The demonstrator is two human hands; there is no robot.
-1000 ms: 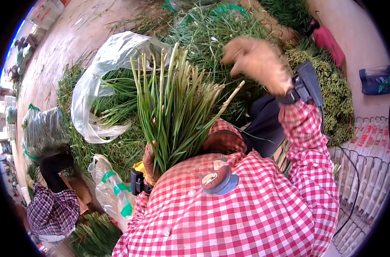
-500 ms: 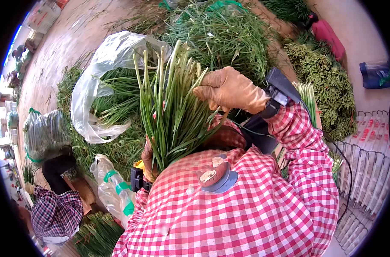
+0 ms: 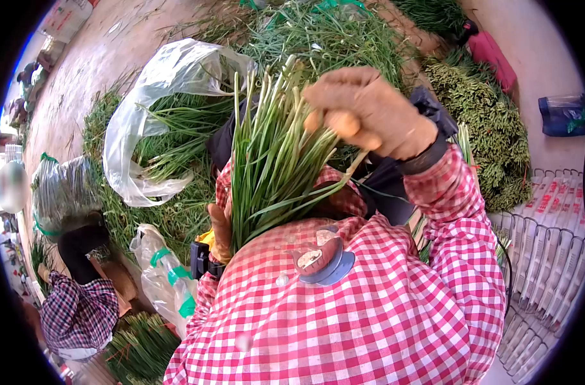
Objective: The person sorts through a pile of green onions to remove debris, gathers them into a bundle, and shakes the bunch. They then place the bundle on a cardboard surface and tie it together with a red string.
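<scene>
Between the hands: bundle of green stalks [image 3: 267, 167], pale ends uppermost. Left hand [image 3: 220, 234], partly hidden, clasps the leafy lower part; right hand [image 3: 373, 112] curls at the pale ends, cannot tell whether pinching. Likely light, bendy, easily bruised; best held around firmer pale stems.

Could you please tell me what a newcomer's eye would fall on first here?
Probably the red-and-white checked shirt, filling the lower middle of the view. Just above it, the left hand holds a bunch of long green stalks, with the right hand at its pale far ends. Left of the bunch, whitish plastic curves around more greens.
</scene>
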